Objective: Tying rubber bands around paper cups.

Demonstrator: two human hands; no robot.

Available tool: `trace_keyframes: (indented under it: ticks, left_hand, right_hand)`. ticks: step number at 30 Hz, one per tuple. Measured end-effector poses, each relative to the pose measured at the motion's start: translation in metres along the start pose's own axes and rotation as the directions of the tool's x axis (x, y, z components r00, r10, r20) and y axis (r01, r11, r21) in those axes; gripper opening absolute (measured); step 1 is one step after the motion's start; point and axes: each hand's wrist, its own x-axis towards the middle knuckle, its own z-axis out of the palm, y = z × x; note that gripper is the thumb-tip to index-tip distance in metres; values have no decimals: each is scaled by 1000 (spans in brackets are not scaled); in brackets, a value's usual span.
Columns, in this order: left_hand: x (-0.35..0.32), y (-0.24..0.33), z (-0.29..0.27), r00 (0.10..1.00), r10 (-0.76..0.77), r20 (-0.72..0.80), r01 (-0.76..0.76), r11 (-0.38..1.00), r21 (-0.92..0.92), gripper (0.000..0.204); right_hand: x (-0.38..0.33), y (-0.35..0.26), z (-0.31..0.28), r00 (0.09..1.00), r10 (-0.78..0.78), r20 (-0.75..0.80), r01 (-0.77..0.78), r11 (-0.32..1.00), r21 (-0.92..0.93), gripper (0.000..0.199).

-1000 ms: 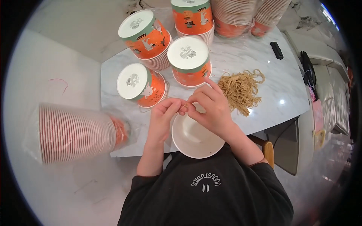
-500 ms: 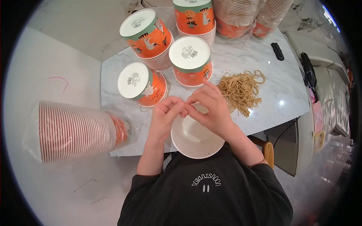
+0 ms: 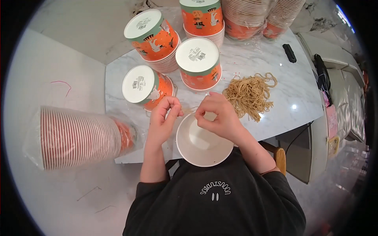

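Pale marbled table (image 3: 285,104) spreads out ahead of you, w/ 2 taller stacks of orange-and-green cups toward the back: rear-L stack (image 3: 153,37) and rear-middle stack (image 3: 201,19). Nearer you, centre cup (image 3: 199,65) and front-L cup (image 3: 143,86) stand upside down. Your L hand (image 3: 163,120) is just below the front-L cup, thumb and fingertips apparently pinched on a thin tan strand (image 3: 189,110); your R hand (image 3: 218,117) has thumb and index tip together, apparently on the same strand. It spans the short gap btwn the 2 hands, near the far rim of an open white cup (image 3: 204,148). That cup is mouth up against your dark shirt (image 3: 236,200); can't tell if table or lap bears it. Tan cord heap (image 3: 252,96) lies just right of your R hand. Watch: the strand's v. thin, so if either pinch slackens or 1 hand pulls too hard, it could slip loose and drop into the open cup. No hand steadies that cup, so a forearm bump could tip it. Brushing the heap w/ your R knuckles could snag or tangle cords.
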Motion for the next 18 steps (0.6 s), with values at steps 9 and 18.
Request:
trace_keyframes:
  ticks: [9, 18]
  left_hand:
    - [-1, 1, 6, 945, 325, 32, -313, 872, 377, 6]
    - [11, 16, 10, 815, 522, 253, -568, 634, 524, 18]
  right_hand:
    - [-2, -3, 0, 999, -22, 39, 27, 992, -126, 12]
    - [4, -8, 7, 993, -17, -121, 21, 999, 33, 15]
